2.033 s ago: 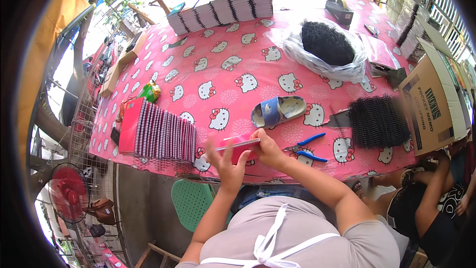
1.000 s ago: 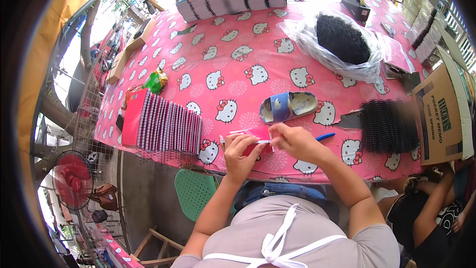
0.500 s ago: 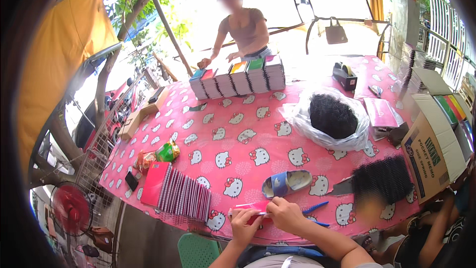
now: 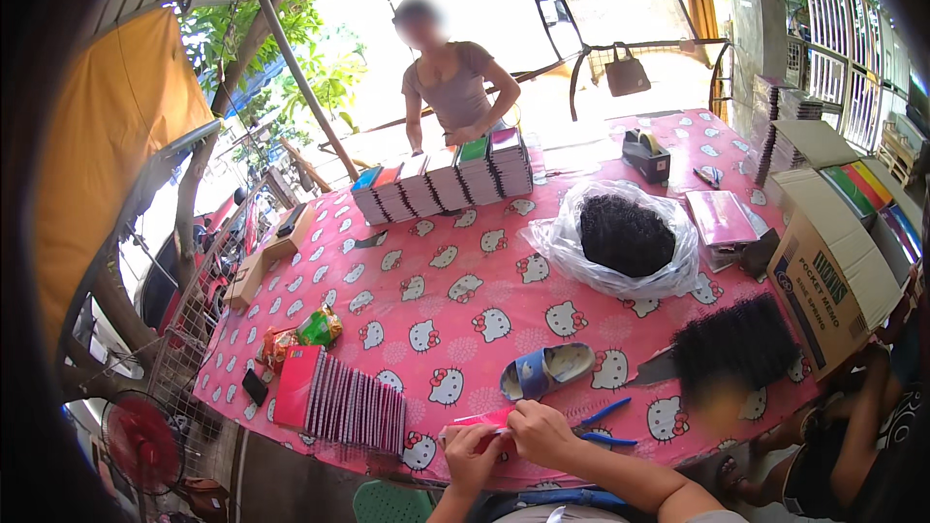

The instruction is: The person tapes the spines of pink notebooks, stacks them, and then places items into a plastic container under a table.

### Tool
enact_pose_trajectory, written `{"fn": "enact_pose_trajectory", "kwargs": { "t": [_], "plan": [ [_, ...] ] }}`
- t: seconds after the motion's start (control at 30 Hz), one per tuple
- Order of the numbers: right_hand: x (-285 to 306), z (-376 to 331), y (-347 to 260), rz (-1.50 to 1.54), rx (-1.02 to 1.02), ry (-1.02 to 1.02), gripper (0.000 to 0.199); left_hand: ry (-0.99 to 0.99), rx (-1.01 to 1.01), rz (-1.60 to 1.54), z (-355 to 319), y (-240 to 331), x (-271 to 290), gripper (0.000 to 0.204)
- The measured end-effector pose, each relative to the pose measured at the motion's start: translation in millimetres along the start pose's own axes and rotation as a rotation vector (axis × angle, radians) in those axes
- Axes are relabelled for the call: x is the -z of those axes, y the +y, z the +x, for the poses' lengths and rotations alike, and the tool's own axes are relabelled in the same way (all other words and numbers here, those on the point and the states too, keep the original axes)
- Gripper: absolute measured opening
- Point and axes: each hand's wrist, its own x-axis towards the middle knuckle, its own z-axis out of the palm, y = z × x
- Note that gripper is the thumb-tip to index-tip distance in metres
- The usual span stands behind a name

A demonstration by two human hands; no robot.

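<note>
At the near table edge, my left hand (image 4: 471, 455) is closed on the left side of a small pink-covered notebook (image 4: 481, 418). My right hand (image 4: 542, 436) pinches the upper edge of that notebook, its fingers close to those of the left. Both hands cover much of the notebook, so its binding edge is hard to make out. Just right of my right hand lie blue-handled pliers (image 4: 608, 411). Beyond the hands sits a blue slide sandal (image 4: 547, 371). A row of red-covered spiral notebooks (image 4: 354, 397) stands to the left.
Black plastic coils (image 4: 736, 349) lie at right, with more in a clear bag (image 4: 686, 261) behind. A carton (image 4: 823, 305) of notebooks stands at the right edge. Across the table, a person (image 4: 455, 87) stands behind notebook stacks (image 4: 441, 179). A tape dispenser (image 4: 647, 157) is at the back.
The view has shifted slightly. My hands keep hold of the notebook in nearly the same place. The person across has straightened and drawn an arm back toward the stacks.
</note>
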Motion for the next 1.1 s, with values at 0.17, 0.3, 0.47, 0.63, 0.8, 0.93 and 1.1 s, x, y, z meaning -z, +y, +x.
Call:
{"fn": "enact_pose_trajectory", "kwargs": {
  "t": [0.17,0.3,0.47,0.63,0.8,0.93,1.1],
  "plan": [
    [7,5,2,-0.114,-0.097,-0.191,0.013,-0.026,-0.012,-0.014,-3,-2,4,0.020],
    [39,22,77,-0.437,-0.235,-0.121,0.023,-0.014,-0.016,-0.033,-3,-1,3,0.025],
    [23,12,130,-0.474,-0.210,-0.144,0.028,0.004,-0.120,0.046,3,-2,2,0.030],
    [60,25,78,0.615,-0.193,-0.215,0.039,0.006,-0.102,0.065,0,-10,8,0.028],
    [35,22,75,0.398,-0.206,-0.485,0.045,-0.030,-0.108,0.034,3,-12,4,0.029],
    [36,29,73,0.342,-0.226,-0.466,0.045,-0.057,0.018,-0.012,9,0,8,0.037],
    [48,43,58,0.732,-0.035,-0.492,0.044,-0.050,-0.001,-0.045,7,-20,21,0.039]
  ]
}}
